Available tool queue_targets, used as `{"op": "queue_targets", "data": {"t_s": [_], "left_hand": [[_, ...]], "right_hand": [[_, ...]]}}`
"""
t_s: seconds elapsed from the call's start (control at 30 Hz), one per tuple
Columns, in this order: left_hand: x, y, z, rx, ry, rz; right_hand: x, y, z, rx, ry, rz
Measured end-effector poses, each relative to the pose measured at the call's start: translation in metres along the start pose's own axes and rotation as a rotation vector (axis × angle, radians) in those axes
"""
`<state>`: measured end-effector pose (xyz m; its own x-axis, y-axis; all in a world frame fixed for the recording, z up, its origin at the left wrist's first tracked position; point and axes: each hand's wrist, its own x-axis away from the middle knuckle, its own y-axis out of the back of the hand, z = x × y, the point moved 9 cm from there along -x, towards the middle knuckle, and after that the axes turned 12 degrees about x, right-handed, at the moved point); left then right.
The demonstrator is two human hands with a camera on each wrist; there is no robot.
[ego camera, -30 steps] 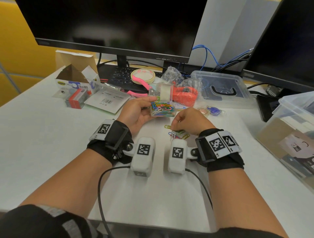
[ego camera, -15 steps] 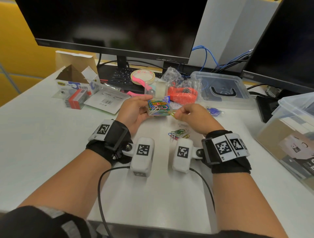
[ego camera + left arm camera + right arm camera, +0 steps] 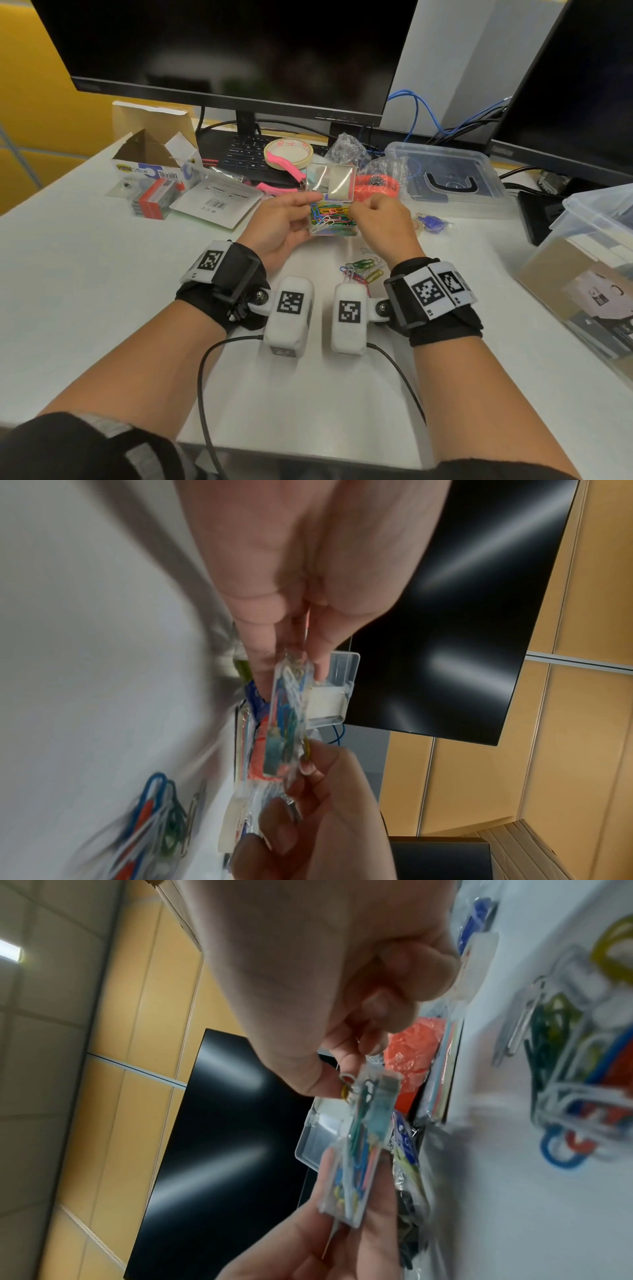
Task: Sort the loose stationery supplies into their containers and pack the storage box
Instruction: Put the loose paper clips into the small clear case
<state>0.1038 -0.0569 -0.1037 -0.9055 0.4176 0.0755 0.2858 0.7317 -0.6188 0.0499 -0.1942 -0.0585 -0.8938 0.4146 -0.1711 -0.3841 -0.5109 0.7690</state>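
My left hand [image 3: 306, 217] grips a small clear clip box [image 3: 334, 224] full of coloured paper clips, a little above the white desk [image 3: 102, 274]. Its hinged lid [image 3: 330, 180] stands open at the far side. My right hand [image 3: 354, 209] is at the box's right rim and pinches a yellow paper clip [image 3: 345, 1091] just over the opening. The left wrist view shows the box [image 3: 289, 718] edge-on between my left fingers and the right fingertips [image 3: 308, 767]. A small heap of loose clips [image 3: 361, 270] lies on the desk beside my right wrist.
A large clear storage box [image 3: 589, 260] stands at the right edge, with its lid [image 3: 448, 178] lying behind my hands. A tape roll [image 3: 287, 152], an orange bagged item [image 3: 376, 186], an open cardboard box [image 3: 154, 161] and a staples pack [image 3: 156, 200] sit before two monitors.
My right hand left the loose heap with a clip and moved up and forward to the box's rim. The left hand raised the box slightly away from me.
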Motion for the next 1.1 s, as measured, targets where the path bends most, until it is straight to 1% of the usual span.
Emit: {"op": "queue_targets", "data": {"t_s": [0.13, 0.2, 0.27, 0.33, 0.43, 0.5, 0.57, 0.77, 0.83, 0.93, 1.0, 1.1], "left_hand": [[0.001, 0.000, -0.001, 0.019, 0.007, -0.008], [0.001, 0.001, -0.001, 0.027, 0.007, -0.019], [0.000, 0.004, -0.002, 0.045, 0.006, -0.043], [-0.001, 0.008, -0.004, 0.058, 0.002, -0.067], [-0.001, 0.014, -0.005, 0.080, -0.004, -0.107], [-0.001, 0.016, -0.005, 0.087, -0.003, -0.118], [-0.001, 0.015, -0.004, 0.087, -0.001, -0.118], [-0.002, 0.014, -0.004, 0.069, -0.002, -0.106], [-0.002, 0.014, -0.004, 0.062, -0.009, -0.105], [-0.003, 0.014, -0.005, 0.044, -0.021, -0.103], [-0.003, 0.013, -0.005, 0.026, -0.021, -0.095], [-0.002, 0.009, -0.003, 0.002, -0.005, -0.069]], "right_hand": [[-0.001, 0.003, -0.004, -0.051, -0.019, -0.019], [-0.002, 0.009, -0.009, -0.087, -0.051, -0.047], [-0.002, 0.015, -0.018, -0.072, -0.087, -0.064], [-0.003, 0.013, -0.030, 0.019, -0.110, 0.005], [0.001, 0.001, -0.045, 0.162, -0.130, 0.195], [0.004, -0.006, -0.049, 0.233, -0.135, 0.288], [0.005, -0.009, -0.050, 0.257, -0.122, 0.326], [0.007, -0.016, -0.043, 0.287, -0.078, 0.380], [0.006, -0.015, -0.041, 0.296, -0.054, 0.363], [0.002, -0.008, -0.039, 0.267, -0.044, 0.280], [-0.001, 0.001, -0.039, 0.163, -0.058, 0.178], [-0.005, 0.017, -0.034, -0.076, -0.030, -0.017]]}}
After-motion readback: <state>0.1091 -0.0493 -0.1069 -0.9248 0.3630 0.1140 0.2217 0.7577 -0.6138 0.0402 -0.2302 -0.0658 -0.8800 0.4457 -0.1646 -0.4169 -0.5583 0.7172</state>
